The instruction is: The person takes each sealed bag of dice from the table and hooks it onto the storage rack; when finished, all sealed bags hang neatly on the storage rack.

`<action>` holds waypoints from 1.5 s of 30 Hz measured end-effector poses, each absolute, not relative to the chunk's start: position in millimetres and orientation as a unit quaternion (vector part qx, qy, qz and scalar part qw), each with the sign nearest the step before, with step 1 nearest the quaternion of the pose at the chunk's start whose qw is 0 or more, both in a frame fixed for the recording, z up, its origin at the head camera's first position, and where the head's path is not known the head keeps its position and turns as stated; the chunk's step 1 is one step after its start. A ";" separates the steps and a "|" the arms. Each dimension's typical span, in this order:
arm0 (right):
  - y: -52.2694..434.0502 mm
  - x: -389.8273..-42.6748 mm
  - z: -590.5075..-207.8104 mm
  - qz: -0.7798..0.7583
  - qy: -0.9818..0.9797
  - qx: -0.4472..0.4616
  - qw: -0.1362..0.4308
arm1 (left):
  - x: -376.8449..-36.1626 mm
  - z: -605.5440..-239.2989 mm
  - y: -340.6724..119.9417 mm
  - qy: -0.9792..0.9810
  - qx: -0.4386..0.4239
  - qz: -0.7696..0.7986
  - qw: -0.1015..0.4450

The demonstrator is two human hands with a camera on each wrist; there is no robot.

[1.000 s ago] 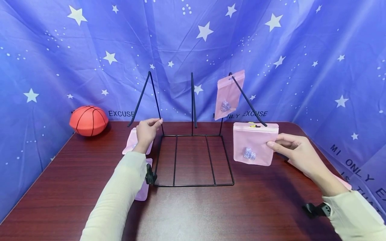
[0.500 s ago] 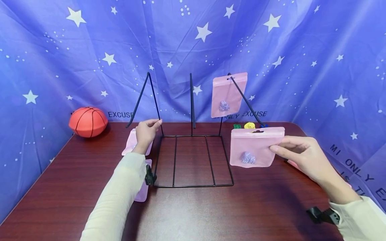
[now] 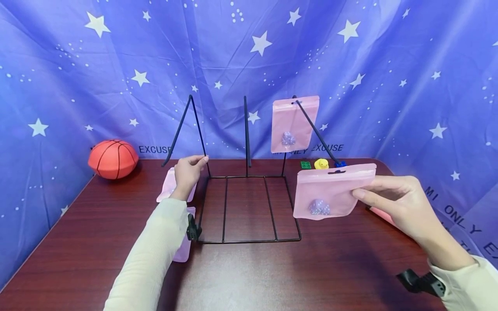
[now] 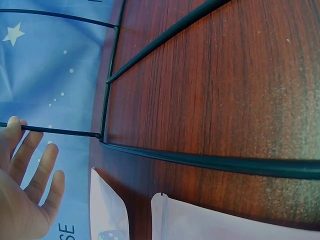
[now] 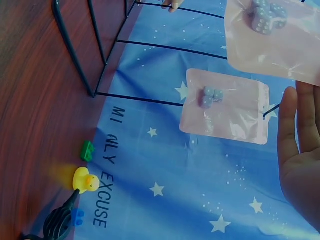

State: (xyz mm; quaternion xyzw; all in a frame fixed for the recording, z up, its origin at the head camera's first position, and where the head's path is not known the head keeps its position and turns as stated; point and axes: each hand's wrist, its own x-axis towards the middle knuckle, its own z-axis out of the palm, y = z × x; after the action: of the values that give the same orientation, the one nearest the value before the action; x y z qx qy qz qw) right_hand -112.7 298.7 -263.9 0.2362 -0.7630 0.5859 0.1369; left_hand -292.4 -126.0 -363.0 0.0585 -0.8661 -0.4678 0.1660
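My right hand [image 3: 400,207] pinches the right edge of a pink zip bag [image 3: 334,190] with several lilac dice inside; the bag's slot faces up, just below the tip of the right arm of a black wire display rack [image 3: 249,242]. A second pink bag with dice [image 3: 295,125] hangs by its slot from that arm; the right wrist view shows the hanging bag [image 5: 225,107] beyond the held one [image 5: 275,45]. With thumb and fingertips, my left hand [image 3: 188,175] pinches the rack's left upright, and in the left wrist view its other fingers [image 4: 37,175] spread loosely.
More pink bags lie left of the rack [image 3: 165,185] and under my right wrist [image 3: 383,216]. Behind stand a green brick [image 3: 305,164], a yellow rubber duck [image 3: 321,164] and a blue brick [image 3: 340,164]. A small basketball [image 3: 113,159] sits at back left.
My right hand has drawn its bag slightly right and down, away from the right arm's tip, uncovering the duck and bricks. The hanging bag has swung to face forward. My left hand keeps its place.
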 end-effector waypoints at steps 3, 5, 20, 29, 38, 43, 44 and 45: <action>297.7 -114.6 -262.7 0.609 -0.745 0.240 0.127 | -292.6 -363.4 -126.3 -0.866 0.059 -0.468 0.166; 296.6 -115.8 -261.5 0.609 -0.745 0.240 0.131 | -292.4 -363.1 -126.2 -0.865 0.059 -0.470 0.166; 287.5 -122.7 -255.8 0.521 -0.818 0.171 0.173 | -291.1 -362.6 -126.2 -0.860 0.055 -0.478 0.172; 284.4 -126.6 -258.3 0.512 -0.834 0.138 0.156 | -288.6 -360.9 -126.5 -0.860 0.058 -0.480 0.164; 276.5 -134.8 -255.6 0.478 -0.848 0.146 0.180 | -287.5 -359.6 -125.9 -0.862 0.057 -0.476 0.163; 270.0 -143.3 -253.5 0.484 -0.842 0.152 0.182 | -288.0 -359.7 -125.9 -0.863 0.055 -0.474 0.166; 269.0 -145.5 -253.3 0.498 -0.835 0.155 0.176 | -288.0 -359.8 -126.0 -0.864 0.055 -0.473 0.166; 268.4 -147.8 -253.2 0.514 -0.826 0.157 0.170 | -288.0 -359.9 -126.1 -0.864 0.056 -0.472 0.166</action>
State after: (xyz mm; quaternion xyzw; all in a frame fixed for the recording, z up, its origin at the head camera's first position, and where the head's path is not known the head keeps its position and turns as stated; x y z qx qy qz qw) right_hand -147.8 268.4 -253.2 0.1575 -0.8261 0.5137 0.1697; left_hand -288.0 -126.1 -359.9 0.0557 -0.8642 -0.4720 0.1655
